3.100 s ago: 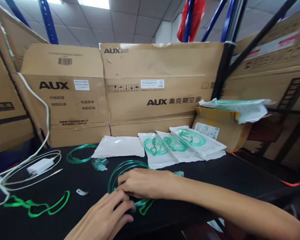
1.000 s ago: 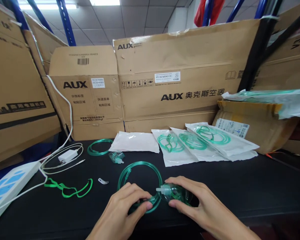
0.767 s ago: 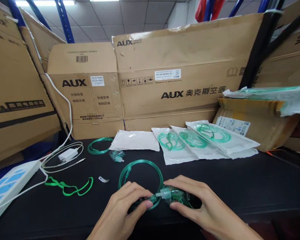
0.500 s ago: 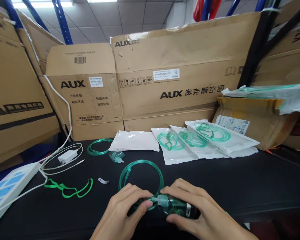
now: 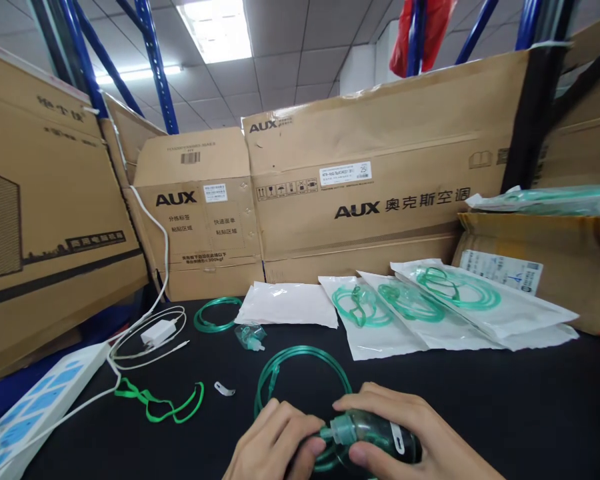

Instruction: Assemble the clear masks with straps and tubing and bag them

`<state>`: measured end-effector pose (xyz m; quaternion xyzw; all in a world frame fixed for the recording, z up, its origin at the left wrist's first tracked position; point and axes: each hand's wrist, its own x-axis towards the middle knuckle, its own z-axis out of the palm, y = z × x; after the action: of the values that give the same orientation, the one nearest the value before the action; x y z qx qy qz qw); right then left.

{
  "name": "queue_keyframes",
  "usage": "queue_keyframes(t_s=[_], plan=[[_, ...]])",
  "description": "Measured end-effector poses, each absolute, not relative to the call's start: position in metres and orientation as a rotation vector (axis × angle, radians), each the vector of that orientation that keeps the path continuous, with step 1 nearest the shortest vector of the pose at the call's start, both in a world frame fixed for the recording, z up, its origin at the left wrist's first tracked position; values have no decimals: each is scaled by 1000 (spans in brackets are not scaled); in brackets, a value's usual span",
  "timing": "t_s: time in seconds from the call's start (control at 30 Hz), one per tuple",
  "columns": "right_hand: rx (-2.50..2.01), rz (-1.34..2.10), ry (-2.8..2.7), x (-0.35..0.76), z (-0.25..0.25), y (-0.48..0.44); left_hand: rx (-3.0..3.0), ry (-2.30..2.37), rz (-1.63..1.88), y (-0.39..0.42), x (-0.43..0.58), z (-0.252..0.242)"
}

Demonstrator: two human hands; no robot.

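Observation:
My right hand is closed around a clear green oxygen mask at the bottom edge of the view, its white connector pointing left. My left hand pinches the end of a coiled green tube right at that connector. The coil lies on the black table just beyond my fingers. Both hands are cut off by the lower frame edge.
Sealed white pouches with green tubing and a plain white pouch lie behind. A second tube coil, small mask part, metal clip, green strap, white charger with cable, power strip sit left. Cardboard boxes wall the back.
Earlier my hands lay over the coil; then the right hand took up the mask and the left brought the tube end against its connector. The view has tilted upward.

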<state>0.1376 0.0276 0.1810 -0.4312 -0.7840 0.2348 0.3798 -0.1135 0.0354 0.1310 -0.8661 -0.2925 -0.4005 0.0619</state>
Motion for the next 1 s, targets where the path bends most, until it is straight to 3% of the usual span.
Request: queue_keyframes(t_s=[0.27,1.0], plan=[[-1162,864,-1979,143,175,31,-2579,-826,-1296,26,-103,137],[-875,751,-2055,141,164,27,-2736,-1096,-1416,11,-101,137]])
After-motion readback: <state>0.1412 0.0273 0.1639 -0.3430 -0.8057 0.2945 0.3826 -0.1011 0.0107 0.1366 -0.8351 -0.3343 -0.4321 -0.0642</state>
